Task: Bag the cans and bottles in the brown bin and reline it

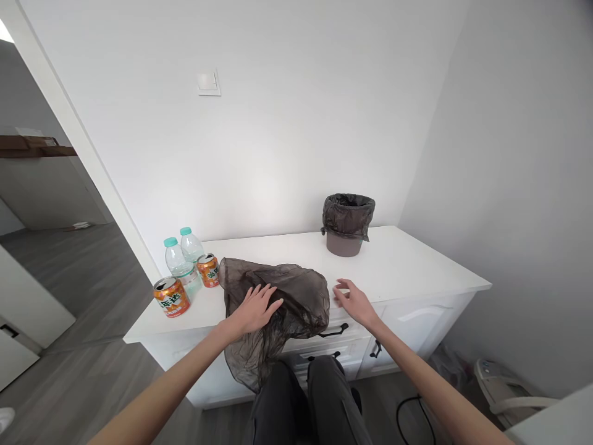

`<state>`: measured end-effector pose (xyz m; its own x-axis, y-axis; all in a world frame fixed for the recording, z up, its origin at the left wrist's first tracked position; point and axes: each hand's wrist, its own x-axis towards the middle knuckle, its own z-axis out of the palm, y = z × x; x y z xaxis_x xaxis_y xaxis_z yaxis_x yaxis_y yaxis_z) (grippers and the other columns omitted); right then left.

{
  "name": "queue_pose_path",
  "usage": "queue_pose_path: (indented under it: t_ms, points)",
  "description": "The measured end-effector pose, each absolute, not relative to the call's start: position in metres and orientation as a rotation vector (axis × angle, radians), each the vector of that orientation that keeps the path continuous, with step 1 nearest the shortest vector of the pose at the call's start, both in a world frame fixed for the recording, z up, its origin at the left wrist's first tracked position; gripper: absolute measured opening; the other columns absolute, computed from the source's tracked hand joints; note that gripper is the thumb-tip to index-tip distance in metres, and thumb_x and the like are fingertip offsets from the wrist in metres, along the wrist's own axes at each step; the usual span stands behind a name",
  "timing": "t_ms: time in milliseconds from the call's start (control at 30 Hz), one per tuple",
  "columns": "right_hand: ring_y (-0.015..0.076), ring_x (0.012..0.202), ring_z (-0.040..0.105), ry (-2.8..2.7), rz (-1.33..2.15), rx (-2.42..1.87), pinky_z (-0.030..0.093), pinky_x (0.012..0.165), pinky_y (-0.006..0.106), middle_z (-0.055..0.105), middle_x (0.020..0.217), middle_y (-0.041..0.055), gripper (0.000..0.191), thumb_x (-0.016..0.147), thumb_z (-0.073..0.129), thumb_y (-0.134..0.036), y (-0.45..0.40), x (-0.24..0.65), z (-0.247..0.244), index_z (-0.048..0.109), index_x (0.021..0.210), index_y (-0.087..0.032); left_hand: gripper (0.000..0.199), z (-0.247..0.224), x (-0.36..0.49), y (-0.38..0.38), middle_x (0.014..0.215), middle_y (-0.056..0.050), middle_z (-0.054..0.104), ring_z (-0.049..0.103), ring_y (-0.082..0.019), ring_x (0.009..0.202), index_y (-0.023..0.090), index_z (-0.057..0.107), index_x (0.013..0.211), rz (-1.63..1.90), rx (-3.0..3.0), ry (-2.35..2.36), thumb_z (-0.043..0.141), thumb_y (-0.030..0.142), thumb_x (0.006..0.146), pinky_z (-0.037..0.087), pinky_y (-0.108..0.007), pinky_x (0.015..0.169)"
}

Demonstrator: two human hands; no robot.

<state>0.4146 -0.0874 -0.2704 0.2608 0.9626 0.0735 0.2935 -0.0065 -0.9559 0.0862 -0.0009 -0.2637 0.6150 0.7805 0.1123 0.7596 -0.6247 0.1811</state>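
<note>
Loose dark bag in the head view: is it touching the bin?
Apart. The head view shows a strip of white countertop between the bag's far edge and the base of the bin.

Seemingly a room in a home, white panelled cabinet (393,262), wall switch (208,82), door frame (67,117), wood-look floor (104,364).

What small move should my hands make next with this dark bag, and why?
I'd probably lay your right hand on the right side of the dark bag to help steady it: only your left hand appears to rest on it, and part of it hangs over the front edge of the cabinet.
</note>
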Motion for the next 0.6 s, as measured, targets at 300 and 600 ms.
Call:
queue_pose_path:
  t_ms: [300, 600]
  points:
    - [0.0256, 0.085, 0.075, -1.29, 1.193, -1.354, 0.061, 0.067, 0.033, 0.081, 0.093, 0.0075, 0.031, 0.069, 0.08, -0.029, -0.034, 0.366, -0.256, 0.074, 0.098, -0.018, 0.062, -0.292, 0.065, 0.001, 0.172, -0.007, 0.027, 0.016, -0.029, 0.161, 0.031, 0.028, 0.165, 0.233, 2.738, 1.261, 0.025, 0.056, 0.109, 0.02, -0.055, 0.129]
    - [0.0266, 0.085, 0.071, -1.146, 0.937, -1.574, 0.056, 0.072, 0.035, 0.076, 0.089, 0.008, 0.033, 0.068, 0.075, -0.032, -0.033, 0.48, -0.263, 0.067, 0.097, -0.018, 0.052, -0.263, 0.043, 0.049, 0.166, -0.012, 0.04, 0.028, -0.033, 0.158, 0.021, 0.048, 0.154, 0.3, 2.82, 1.443, 0.037, 0.028, 0.104, 0.023, -0.059, 0.128]
